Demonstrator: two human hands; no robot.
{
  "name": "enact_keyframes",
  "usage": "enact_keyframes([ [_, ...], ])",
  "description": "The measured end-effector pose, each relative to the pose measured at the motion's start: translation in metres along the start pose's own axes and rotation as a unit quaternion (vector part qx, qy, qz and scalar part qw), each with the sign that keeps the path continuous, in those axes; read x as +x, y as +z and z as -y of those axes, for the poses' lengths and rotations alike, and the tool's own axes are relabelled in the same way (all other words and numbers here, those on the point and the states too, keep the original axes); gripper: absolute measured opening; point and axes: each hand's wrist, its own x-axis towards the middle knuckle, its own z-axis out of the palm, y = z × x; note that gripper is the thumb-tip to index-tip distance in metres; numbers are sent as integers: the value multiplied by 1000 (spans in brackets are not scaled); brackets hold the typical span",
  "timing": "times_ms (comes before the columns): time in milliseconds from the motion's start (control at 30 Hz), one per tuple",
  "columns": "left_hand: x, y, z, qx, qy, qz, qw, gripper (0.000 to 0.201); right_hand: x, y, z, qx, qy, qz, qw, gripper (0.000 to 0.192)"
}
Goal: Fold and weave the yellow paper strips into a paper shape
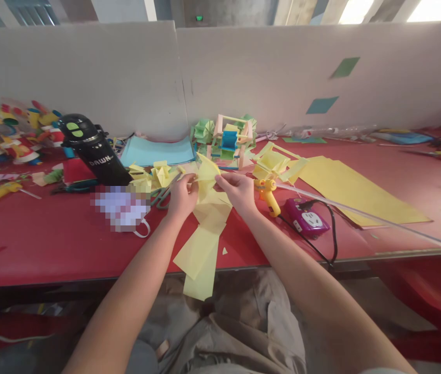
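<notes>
Between my two hands is a piece of yellow paper (208, 174), bent and standing up from the table. My left hand (184, 193) pinches its left edge. On the other side, the fingers of my right hand (239, 191) are closed on its right edge. Below them lie several loose yellow paper strips (200, 249), overlapping and hanging past the front edge. Scissors (161, 198) rest beside my left hand, partly hidden. A yellow hot glue gun (269, 197) lies just right of my right hand. Folded yellow paper pieces (272, 163) sit behind it.
A black bottle (95, 150) stands left, near blue paper sheets (158, 150). A small wooden-stick and paper model (230, 140) is at the back. To the right are a purple power socket (308, 218), a clear glue stick (376, 215) and yellow sheets (356, 189).
</notes>
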Motion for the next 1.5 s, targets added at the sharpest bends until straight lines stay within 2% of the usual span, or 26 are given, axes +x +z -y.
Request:
enact_keyframes([
  [167, 4, -1, 8, 77, 41, -34, 996, 27, -4, 4, -1, 29, 26, 43, 998, 38],
  [300, 5, -2, 7, 69, 34, -25, 997, 29, -4, 4, -2, 12, 4, 61, 998, 37],
  [400, 5, -1, 7, 36, 38, -51, 997, 28, -4, 4, -2, 6, -5, 52, 999, 36],
  [467, 6, 2, 8, -5, 27, -76, 997, 27, -4, 5, -2, 6, -4, 49, 999, 35],
  [567, 6, 6, 7, -139, -10, -81, 987, 26, -3, 6, -3, 7, -9, 38, 999, 33],
  [667, 5, 3, -1, -283, -44, -29, 958, 37, 0, 4, -5, 7, -26, 8, 1000, 31],
  [767, 4, -6, -14, -369, -103, 81, 920, 51, 4, 0, -6, -6, -44, -22, 999, 28],
  [833, 4, -11, -20, -408, -136, 84, 899, 42, 6, -2, -6, -20, -53, -25, 998, 26],
  [900, 5, -13, -21, -418, -162, 46, 893, 35, 6, -3, -7, -36, -60, -15, 997, 23],
  [1000, 8, -13, -16, -405, -190, 0, 894, 30, 6, -3, -7, -46, -72, 4, 996, 20],
  [1133, 9, -12, -10, -407, -203, 29, 890, 29, 5, -3, -5, -42, -79, 18, 996, 17],
  [1233, 9, -14, -10, -395, -199, 26, 897, 27, 6, -4, -3, -41, -76, 19, 996, 19],
  [1333, 9, -16, -9, -372, -178, 15, 911, 26, 8, -5, -4, -27, -44, 16, 999, 23],
  [1500, 8, -18, -8, -287, -112, 17, 951, 19, 10, -7, -7, 11, 16, 22, 1000, 32],
])
